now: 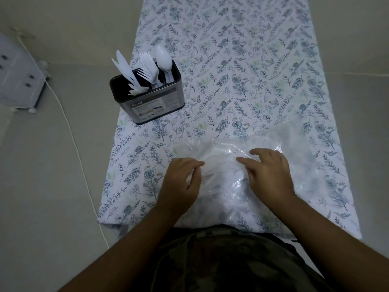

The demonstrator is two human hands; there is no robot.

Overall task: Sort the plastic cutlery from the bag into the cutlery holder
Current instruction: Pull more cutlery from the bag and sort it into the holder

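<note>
Both my hands rest on the clear plastic bag [242, 165] lying on the floral-clothed bench [263, 70]. My left hand [181, 182] pinches its edge with curled fingers; my right hand [271, 175] presses it with fingers spread, gripping nothing. The cutlery holder [147, 98], labelled "Kasså", stands far left, holding white knives [124, 68], forks [147, 66] and spoons [164, 60].

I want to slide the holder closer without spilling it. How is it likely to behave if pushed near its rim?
The cutlery holder stands tall on a fairly narrow base, so a high push may tip it. It sits on a tablecloth, which could bunch rather than let it glide. The knives lean outward and might shift.
</note>
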